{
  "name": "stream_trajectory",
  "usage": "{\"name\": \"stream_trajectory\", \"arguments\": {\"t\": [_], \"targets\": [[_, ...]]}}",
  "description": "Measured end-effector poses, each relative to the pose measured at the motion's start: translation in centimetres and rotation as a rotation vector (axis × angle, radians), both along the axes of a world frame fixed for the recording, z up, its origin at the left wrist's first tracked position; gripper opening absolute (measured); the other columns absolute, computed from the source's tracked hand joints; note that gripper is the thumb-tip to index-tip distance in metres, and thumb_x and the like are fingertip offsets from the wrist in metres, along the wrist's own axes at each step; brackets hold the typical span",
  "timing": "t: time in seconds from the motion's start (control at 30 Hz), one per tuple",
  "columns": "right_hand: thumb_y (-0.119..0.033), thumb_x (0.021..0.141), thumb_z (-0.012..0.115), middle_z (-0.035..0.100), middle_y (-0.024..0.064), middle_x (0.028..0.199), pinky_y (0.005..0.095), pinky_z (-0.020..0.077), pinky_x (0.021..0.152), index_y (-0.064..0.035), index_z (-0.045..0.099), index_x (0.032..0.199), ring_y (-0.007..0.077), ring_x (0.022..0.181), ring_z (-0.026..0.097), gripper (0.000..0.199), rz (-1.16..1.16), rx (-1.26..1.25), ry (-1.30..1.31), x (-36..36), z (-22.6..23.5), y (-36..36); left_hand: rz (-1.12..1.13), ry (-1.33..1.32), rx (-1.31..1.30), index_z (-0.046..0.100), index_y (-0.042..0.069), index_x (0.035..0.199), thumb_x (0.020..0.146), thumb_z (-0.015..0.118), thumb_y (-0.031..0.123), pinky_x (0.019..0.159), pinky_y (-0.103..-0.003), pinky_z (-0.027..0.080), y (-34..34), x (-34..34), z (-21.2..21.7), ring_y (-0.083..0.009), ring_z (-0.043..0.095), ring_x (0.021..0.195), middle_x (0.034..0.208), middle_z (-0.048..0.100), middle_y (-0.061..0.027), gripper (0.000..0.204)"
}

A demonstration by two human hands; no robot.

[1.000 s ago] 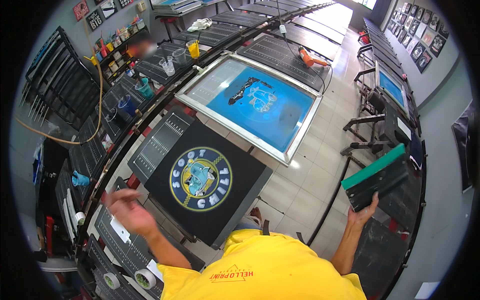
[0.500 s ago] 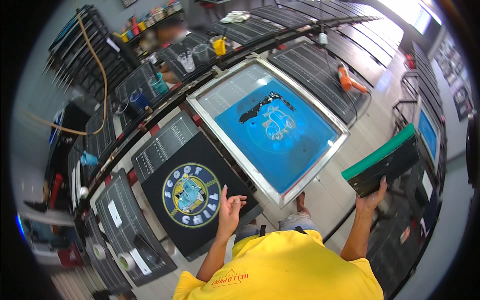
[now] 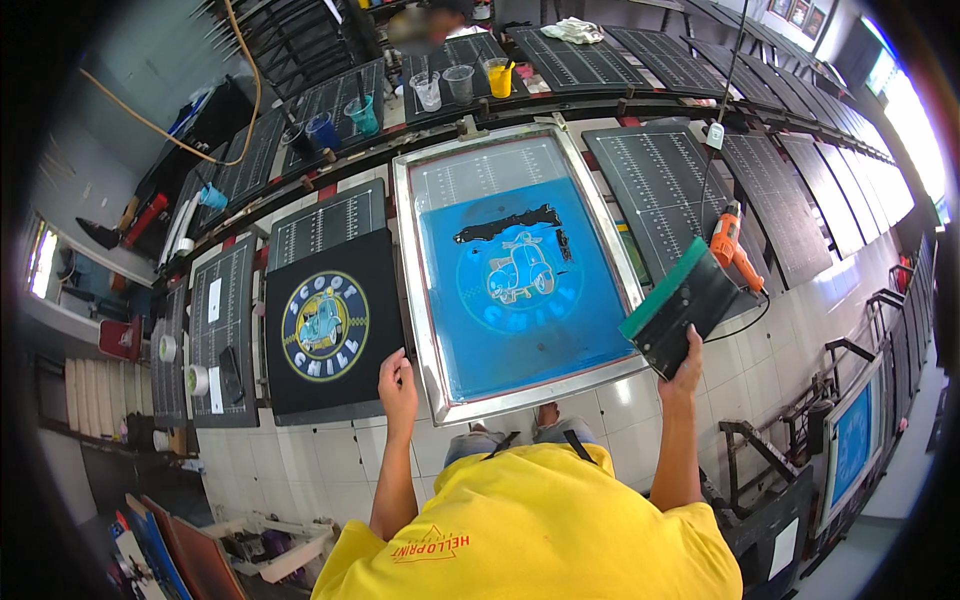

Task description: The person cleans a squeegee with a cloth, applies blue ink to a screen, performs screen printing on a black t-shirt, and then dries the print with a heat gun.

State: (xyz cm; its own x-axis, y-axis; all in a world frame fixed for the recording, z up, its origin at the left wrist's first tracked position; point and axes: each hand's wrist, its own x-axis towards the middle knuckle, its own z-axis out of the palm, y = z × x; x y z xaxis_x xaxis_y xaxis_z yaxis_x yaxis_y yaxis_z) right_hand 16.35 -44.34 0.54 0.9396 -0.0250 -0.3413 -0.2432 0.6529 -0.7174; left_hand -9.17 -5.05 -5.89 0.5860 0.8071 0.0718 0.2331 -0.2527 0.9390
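Note:
My right hand (image 3: 684, 373) grips a squeegee (image 3: 690, 310) with a black holder and a green blade, held tilted beside the right edge of the screen. The screen printing frame (image 3: 432, 345) has a silver rim and blue mesh, with a scooter design and a streak of black ink (image 3: 505, 224) across its upper part. It lies over a printing board in front of me. My left hand (image 3: 398, 387) is near the frame's lower left corner, fingers loosely curled with nothing seen in them. Left of it, black fabric (image 3: 375, 275) with a round scooter print (image 3: 324, 326) covers another board.
An orange heat gun (image 3: 735, 248) with a cord lies to the right. Along the back boards stand a yellow cup (image 3: 499, 78), clear cups and a teal cup (image 3: 361, 115). Tape rolls (image 3: 197, 379) rest at left. A person (image 3: 448, 25) is at the far side.
My view has turned to the right and levelled. The squeegee has come closer to the screen's right edge. My left hand has moved off the printed fabric and its fingers have curled.

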Motion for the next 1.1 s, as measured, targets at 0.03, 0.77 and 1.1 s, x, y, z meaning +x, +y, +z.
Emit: {"name": "stream_trajectory", "arguments": {"t": [0.03,0.77,1.1], "targets": [[-0.029,0.090,0.063,0.064,0.0120,0.117,0.0376,0.0528,0.090,0.0013,0.056,0.122,0.0248,0.102,0.065,0.045,0.041,-0.016,0.017,0.6,-0.3,-0.2,0.025,0.025,0.001,0.060,-0.002,0.122,0.099,0.054,0.016,0.091,-0.027,0.046,-0.1,0.1,-0.1,-0.0162,0.060,0.105,0.116,0.064,-0.0112,0.030],[-0.030,0.085,0.067,0.064,0.0113,0.106,0.0353,0.0535,0.078,0.0041,0.057,0.117,0.0231,0.090,0.066,0.048,0.241,-0.344,0.098,8.8,-5.5,1.0,0.086,0.236,0.136,0.063,-0.008,0.114,0.096,0.052,0.019,0.085,-0.035,0.050,-3.2,1.8,-0.6,-0.0319,0.067,0.095,0.101,0.069,-0.0250,0.034],[-0.029,0.082,0.068,0.062,0.0117,0.108,0.0375,0.0530,0.081,0.0021,0.055,0.119,0.0240,0.094,0.063,0.050,0.169,-0.252,0.170,10.3,-6.3,2.2,0.196,0.149,0.137,0.063,-0.007,0.091,0.095,0.053,0.013,0.060,-0.033,0.042,-2.9,2.9,-1.6,-0.0184,0.047,0.060,0.065,0.055,-0.0147,0.023]]}}
